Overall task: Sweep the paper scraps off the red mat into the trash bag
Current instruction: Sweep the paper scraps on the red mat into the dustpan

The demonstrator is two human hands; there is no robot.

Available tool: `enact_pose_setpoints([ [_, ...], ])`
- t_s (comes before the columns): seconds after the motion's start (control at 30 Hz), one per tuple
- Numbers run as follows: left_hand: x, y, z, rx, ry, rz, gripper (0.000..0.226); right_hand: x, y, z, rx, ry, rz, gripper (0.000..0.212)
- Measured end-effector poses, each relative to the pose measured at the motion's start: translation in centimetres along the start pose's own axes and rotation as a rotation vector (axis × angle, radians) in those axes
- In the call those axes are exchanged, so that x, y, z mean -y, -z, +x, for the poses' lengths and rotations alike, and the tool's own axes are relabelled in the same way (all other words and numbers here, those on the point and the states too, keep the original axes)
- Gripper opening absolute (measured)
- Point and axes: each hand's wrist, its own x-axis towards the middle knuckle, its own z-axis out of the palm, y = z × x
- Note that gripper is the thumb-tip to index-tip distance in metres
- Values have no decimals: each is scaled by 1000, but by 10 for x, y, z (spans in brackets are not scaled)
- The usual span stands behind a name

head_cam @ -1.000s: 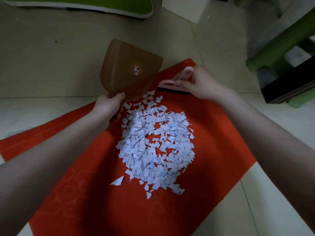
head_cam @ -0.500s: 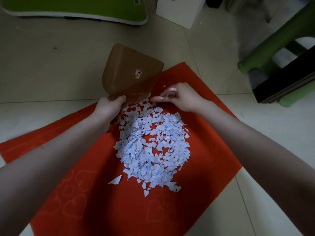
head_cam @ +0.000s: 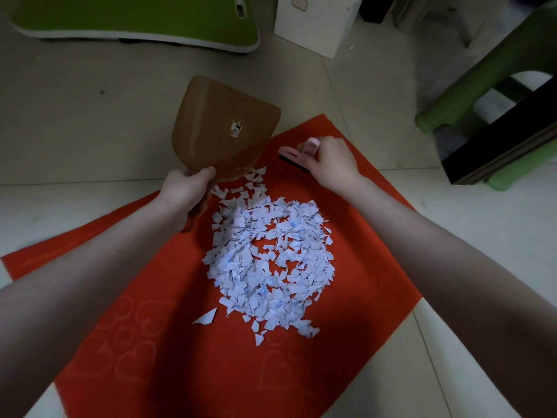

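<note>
A green board with a pale rim (head_cam: 135, 22) lies on the tiled floor (head_cam: 75, 116) at eleven o'clock in the view. Below it the red mat (head_cam: 180, 342) lies slantwise across the floor, with faint heart shapes pressed into its near part at seven o'clock.

The left hand (head_cam: 188, 188) comes in from eight o'clock with its fingers curled round the near end of a brown dustpan (head_cam: 223, 128). The pan rises tilted away from the person, its broad face with a small white sticker turned to the camera. Its lower edge sits at eleven o'clock of the paper scraps (head_cam: 268, 260), just beside the farthest pieces; whether it touches them cannot be told.

The scraps, white with blue marks, lie in one loose round heap on the middle of the mat, with red showing through gaps. One larger triangular scrap (head_cam: 206, 318) lies apart at seven o'clock of the heap.

A white box (head_cam: 316, 22) stands on the floor at twelve o'clock in the view.

The right hand (head_cam: 328, 164) reaches in from four o'clock and grips a pink brush (head_cam: 291, 155) with dark bristles. The brush is low over the mat at one o'clock of the heap, near the dustpan's right corner and apart from the scraps.

At two o'clock in the view stands a green stool (head_cam: 482, 95) with a dark slab (head_cam: 506, 140) in front of it.
</note>
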Motion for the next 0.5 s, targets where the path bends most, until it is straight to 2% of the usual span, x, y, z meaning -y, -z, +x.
enact_pose_setpoints([
  [0.07, 0, 4, 0, -1, -4, 2, 31, 6, -4, 1, 113, -1, 16, 31],
  [0.13, 0, 7, 0, 1, -1, -2, 29, 7, -2, -3, 208, 42, 28, 20],
  [0.2, 0, 13, 2, -3, -1, -13, 28, 7, 3, -6, 218, 74, 31, 17],
  [0.37, 1, 26, 9, -16, 19, -16, 28, 11, 5, 5, 35, 26, 8, 22],
  [0.47, 0, 32, 9, -13, 27, -30, 29, 22, -10, 26, -102, -116, 3, 48],
  [0.5, -1, 33, 10, -14, 23, -32, 30, 24, -13, 33, -163, -160, 4, 49],
])
